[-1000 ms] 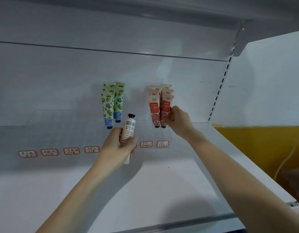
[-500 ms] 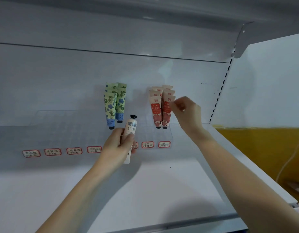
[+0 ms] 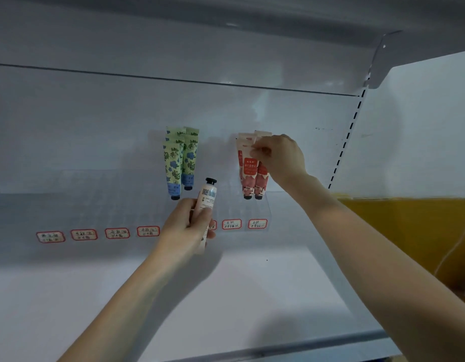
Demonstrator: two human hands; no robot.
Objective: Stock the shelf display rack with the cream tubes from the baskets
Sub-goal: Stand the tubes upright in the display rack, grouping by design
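Above white shelf [image 3: 226, 296], left hand [image 3: 185, 226] grips pale tube [image 3: 208, 197], right hand [image 3: 281, 158] pinches red tubes [image 3: 249, 171].

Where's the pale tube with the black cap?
Head view, centre: the left hand grips the pale tube, below the gap between green tubes and red tubes.

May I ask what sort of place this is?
Likely a shop: white shelf with a slotted upright, red-bordered handwritten labels on a clear rack, green cream tubes and red ones lined up in it.

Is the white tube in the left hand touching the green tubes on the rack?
Apart. The head view shows a clear gap between the white tube and the green tubes.
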